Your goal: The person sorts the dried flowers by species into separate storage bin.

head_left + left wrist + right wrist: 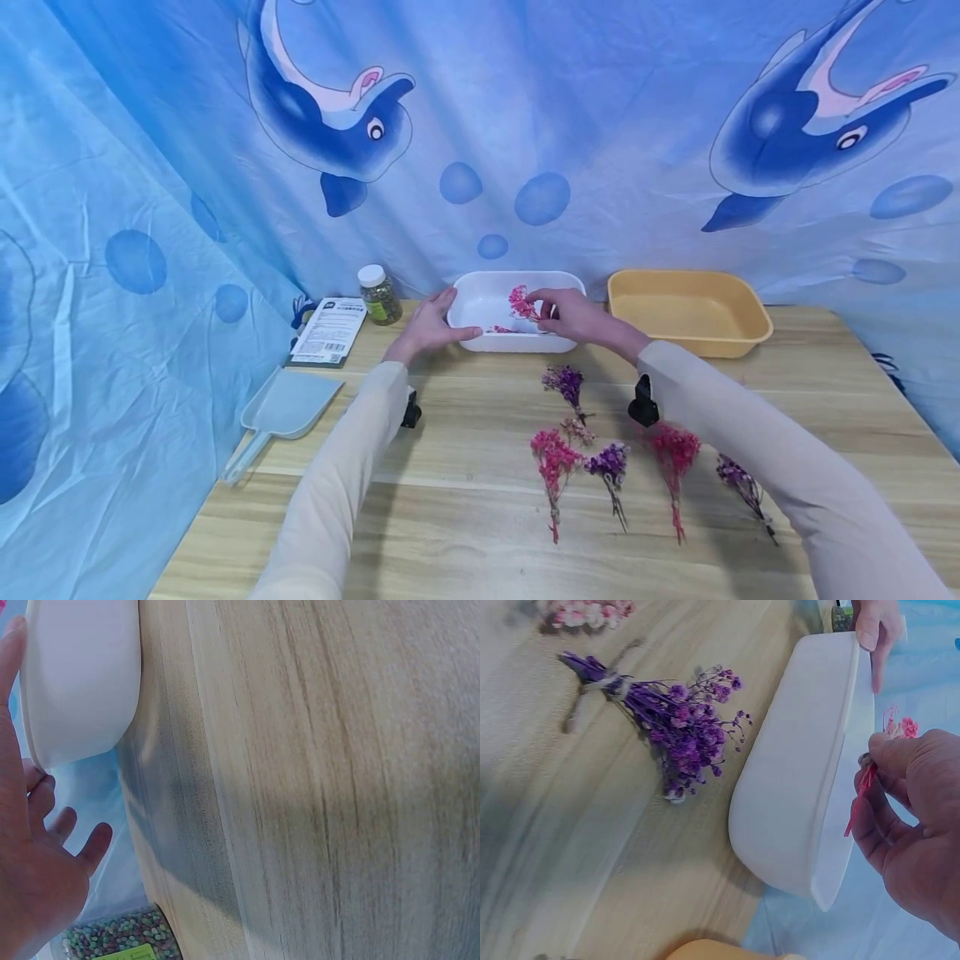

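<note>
Right fingers (pixel 874 840) are pinched round pink sprig (pixel 519 300); white tub (pixel 517 344), near worktop (pixel 450 517) far edge, is best steadied by spread left fingers (pixel 97 844).

I have the white rectangular plastic basin (pixel 517 343) left of the yellow rectangular plastic basin (pixel 686 345), at the back of the wooden counter (pixel 465 533).
Behind both I see the blue printed fabric curtain (pixel 615 100). The left hand (pixel 433 327) is at the white basin's left end; the right hand (pixel 567 313) is over its right part, with the pink dried-flower sprig (pixel 519 300). Further left stand the clear round white-capped jar (pixel 382 303), then the flat white printed packet (pixel 330 331), with the pale-blue plastic dustpan (pixel 288 402) before it. Before the white basin lies the purple dried-flower bundle (pixel 565 383); nearer me, left to right, a pink bunch (pixel 553 458), a purple bunch (pixel 609 463), another pink bunch (pixel 676 452) and another purple bunch (pixel 738 478).
</note>
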`<state>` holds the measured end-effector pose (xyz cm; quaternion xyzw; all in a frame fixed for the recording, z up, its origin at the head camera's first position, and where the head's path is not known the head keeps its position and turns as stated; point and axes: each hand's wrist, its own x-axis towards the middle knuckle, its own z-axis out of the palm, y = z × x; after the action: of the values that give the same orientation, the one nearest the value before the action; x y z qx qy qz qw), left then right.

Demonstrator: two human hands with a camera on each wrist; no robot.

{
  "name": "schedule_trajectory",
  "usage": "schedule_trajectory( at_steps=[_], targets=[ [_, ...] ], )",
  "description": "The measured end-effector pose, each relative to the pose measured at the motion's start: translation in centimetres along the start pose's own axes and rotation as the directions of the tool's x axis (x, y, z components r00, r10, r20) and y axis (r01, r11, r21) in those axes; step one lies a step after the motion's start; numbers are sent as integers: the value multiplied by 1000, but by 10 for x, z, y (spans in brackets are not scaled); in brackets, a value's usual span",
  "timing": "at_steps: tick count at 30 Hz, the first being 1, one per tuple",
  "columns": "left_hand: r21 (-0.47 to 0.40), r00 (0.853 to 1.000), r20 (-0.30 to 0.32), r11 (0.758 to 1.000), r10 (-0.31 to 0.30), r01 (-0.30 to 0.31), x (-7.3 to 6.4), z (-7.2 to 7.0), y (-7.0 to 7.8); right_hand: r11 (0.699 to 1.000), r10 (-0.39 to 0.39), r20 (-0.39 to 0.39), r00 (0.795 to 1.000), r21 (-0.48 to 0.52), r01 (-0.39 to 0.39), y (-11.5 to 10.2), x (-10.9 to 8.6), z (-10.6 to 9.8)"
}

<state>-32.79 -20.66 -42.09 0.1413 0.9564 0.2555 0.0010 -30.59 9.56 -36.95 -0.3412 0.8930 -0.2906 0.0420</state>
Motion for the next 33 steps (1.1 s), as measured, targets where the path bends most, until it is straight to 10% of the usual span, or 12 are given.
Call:
schedule_trajectory(
  at_steps=[33],
  targets=[
    [6,1000,7,1000,-18,18,-1,-2,1,991,-77,-28,997,-112,74,7,38,21]
  ],
)
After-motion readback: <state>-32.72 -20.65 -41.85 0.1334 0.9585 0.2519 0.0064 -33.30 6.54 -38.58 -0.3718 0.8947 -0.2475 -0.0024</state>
